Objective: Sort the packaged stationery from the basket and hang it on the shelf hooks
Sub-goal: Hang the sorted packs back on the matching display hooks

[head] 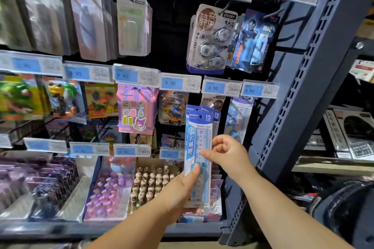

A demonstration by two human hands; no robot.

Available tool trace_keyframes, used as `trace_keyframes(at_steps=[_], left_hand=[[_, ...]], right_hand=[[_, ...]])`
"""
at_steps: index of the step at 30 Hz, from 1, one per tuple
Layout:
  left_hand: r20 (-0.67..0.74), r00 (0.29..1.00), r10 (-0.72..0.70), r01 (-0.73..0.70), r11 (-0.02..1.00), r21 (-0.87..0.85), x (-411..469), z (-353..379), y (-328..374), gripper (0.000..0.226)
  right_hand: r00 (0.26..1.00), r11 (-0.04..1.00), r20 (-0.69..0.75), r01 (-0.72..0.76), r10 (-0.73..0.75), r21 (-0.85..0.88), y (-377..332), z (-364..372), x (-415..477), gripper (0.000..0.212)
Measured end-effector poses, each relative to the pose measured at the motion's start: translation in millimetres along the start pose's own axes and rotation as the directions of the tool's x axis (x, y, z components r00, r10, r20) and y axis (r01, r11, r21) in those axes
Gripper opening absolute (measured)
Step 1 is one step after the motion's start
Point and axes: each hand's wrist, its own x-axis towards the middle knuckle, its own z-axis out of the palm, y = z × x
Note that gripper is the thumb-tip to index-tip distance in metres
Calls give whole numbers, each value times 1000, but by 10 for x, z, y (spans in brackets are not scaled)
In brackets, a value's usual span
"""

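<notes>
The person holds a packaged 15 cm ruler (198,137) upright in front of the shelf, just below a 4.90 price tag (220,88). It overlaps the matching ruler packs (216,115) already hanging there. The left hand (182,186) grips the lower part of the pack, with the thumb pressed on its front. The right hand (228,153) pinches the right edge about halfway up, the other fingers loosely curled.

The hang hole (200,116) at the top is clear of both hands. I'd judge the pack very light, a thin glossy sleeve over a flat plastic ruler. It should be stiff enough along its length to steer from below, but slick under the fingers. Holding it low and by the edges looks right, since that leaves the top free to go onto the hook. The hook's tip I can't make out behind the packs.
</notes>
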Motion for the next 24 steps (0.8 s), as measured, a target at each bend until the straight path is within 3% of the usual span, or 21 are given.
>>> trace_keyframes(at_steps=[3, 7, 13, 18, 24], left_hand=[[-15, 1000, -7, 7, 1000, -17, -52, 18, 33, 58], [-59, 998, -35, 31, 998, -57, -72, -12, 37, 76], [-85, 996, -12, -1, 988, -154, -187, -23, 63, 54], [-99, 995, -14, 0, 990, -139, -209, -45, 35, 50], [-119, 992, -50, 39, 994, -98, -174, -115, -12, 53]], right_hand=[[1000, 999, 22, -3, 2, 52, -14, 12, 9, 20], [993, 979, 111, -66, 45, 193, -39, 53, 15, 13], [985, 968, 143, -129, 100, 214, 8, 99, 36, 7], [961, 957, 266, -141, 71, 255, 45, 84, -11, 29], [986, 822, 43, -156, 159, 548, 96, -142, 91, 31]])
